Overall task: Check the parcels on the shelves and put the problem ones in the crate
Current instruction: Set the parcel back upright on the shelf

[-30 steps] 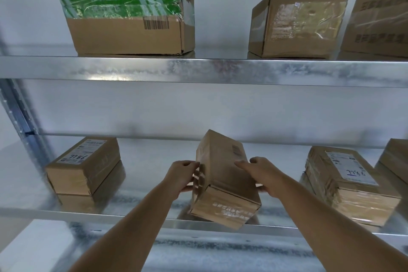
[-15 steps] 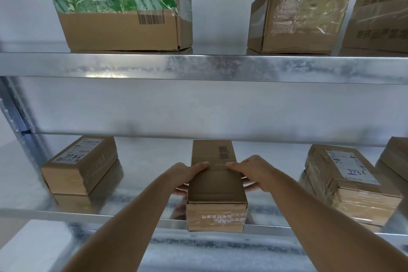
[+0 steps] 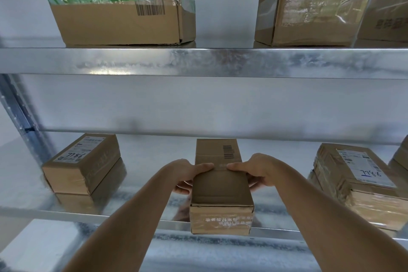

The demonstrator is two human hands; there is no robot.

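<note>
A small brown cardboard parcel (image 3: 220, 192) with a barcode on its top lies lengthwise at the front edge of the lower metal shelf (image 3: 143, 221). My left hand (image 3: 187, 172) grips its left side, thumb over the top face. My right hand (image 3: 258, 170) grips the right side the same way. To the left lies a labelled parcel (image 3: 81, 163) marked in blue pen. A taped parcel with a white label (image 3: 357, 183) lies to the right. No crate is in view.
The upper shelf (image 3: 203, 62) carries a large box with green tape (image 3: 123, 4), a box with clear tape (image 3: 313, 4) and part of another box (image 3: 388, 6) at the right edge. A steel upright (image 3: 19, 112) stands at the left. A further parcel (image 3: 400, 157) peeks in at the right.
The parcel was tilted up and turned in both hands a second ago. It now lies flat and straight on the lower shelf, both hands still on its sides.
</note>
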